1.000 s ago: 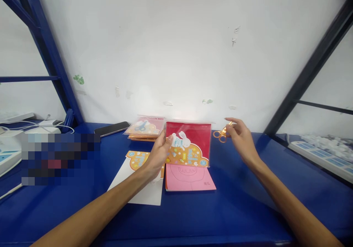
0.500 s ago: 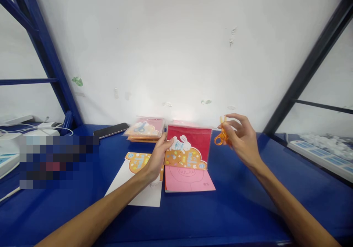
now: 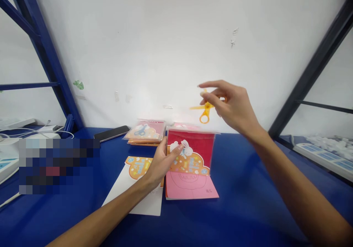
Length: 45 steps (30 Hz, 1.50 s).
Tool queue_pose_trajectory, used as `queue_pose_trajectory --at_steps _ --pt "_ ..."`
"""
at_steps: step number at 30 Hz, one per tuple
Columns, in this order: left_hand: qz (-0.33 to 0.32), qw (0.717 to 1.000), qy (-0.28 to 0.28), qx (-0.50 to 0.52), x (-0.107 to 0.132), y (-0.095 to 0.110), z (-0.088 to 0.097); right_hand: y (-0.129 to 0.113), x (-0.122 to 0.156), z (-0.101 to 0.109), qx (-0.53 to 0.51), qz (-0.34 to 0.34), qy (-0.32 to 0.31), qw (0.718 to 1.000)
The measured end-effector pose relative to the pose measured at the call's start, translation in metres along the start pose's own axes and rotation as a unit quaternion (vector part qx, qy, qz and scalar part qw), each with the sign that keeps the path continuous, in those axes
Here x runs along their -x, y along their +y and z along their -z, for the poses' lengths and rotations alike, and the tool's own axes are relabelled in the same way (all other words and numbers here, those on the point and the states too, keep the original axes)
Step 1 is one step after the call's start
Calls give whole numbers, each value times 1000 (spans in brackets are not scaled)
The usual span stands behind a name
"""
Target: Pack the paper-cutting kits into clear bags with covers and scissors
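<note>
My left hand [image 3: 161, 164] grips a clear-wrapped paper packet [image 3: 200, 145] by its left side, the thumb lying across the front. The packet is red above, with a white rabbit and an orange patterned lower panel. Between thumb and fingers my right hand [image 3: 234, 105] pinches small orange-yellow scissors [image 3: 207, 107], raised in front of the wall with the blades spread apart. Pink paper [image 3: 191, 189] with a line drawing shows below the packet. A white sheet [image 3: 132, 199] lies left of it, partly under my left forearm, with an orange printed card [image 3: 136, 168] at its top.
More wrapped packets [image 3: 146, 131] are stacked behind, near the wall. A black phone [image 3: 111, 133] lies left of them. White cables and devices [image 3: 11, 147] occupy the left edge of the blue table [image 3: 234, 210]. A white power strip [image 3: 325, 158] is on the right.
My right hand has moved up and left with the scissors, which have turned and now show their blades apart. My left thumb has slid further right across the packet's front.
</note>
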<state>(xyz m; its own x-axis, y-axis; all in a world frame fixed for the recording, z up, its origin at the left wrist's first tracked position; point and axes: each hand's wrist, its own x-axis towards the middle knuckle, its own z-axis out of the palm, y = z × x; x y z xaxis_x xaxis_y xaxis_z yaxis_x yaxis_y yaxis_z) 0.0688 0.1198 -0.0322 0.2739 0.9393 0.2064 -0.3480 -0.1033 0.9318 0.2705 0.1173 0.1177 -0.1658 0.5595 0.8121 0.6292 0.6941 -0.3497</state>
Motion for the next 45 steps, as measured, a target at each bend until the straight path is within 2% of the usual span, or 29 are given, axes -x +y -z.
queue_pose_trajectory --at_steps 2,4,9,16,19,24,32,38,45 --pt "-3 1000 -4 -1 0 0 0 0 -14 0 27 22 2 999" --pt "-4 1000 -9 -1 1 1 -1 4 -19 -1 31 30 -23 999" --pt "-16 1000 -17 7 2 1 -1 15 -13 -5 12 31 -117 993" --pt "-25 999 -20 4 1 2 -2 10 -8 -18 17 47 -187 981" --pt "-22 1000 -18 6 1 2 -3 6 -7 -20 36 58 -193 979" --pt "-10 1000 -13 14 2 1 -3 4 -6 -20 68 84 -155 982" --pt "-4 1000 -10 13 3 3 -4 1 -3 -25 59 91 -186 977" --pt "-7 1000 -12 15 4 2 -3 1 -3 -27 108 110 -257 954" --pt "-9 1000 -19 8 3 3 -2 5 -2 -26 140 61 -310 938"
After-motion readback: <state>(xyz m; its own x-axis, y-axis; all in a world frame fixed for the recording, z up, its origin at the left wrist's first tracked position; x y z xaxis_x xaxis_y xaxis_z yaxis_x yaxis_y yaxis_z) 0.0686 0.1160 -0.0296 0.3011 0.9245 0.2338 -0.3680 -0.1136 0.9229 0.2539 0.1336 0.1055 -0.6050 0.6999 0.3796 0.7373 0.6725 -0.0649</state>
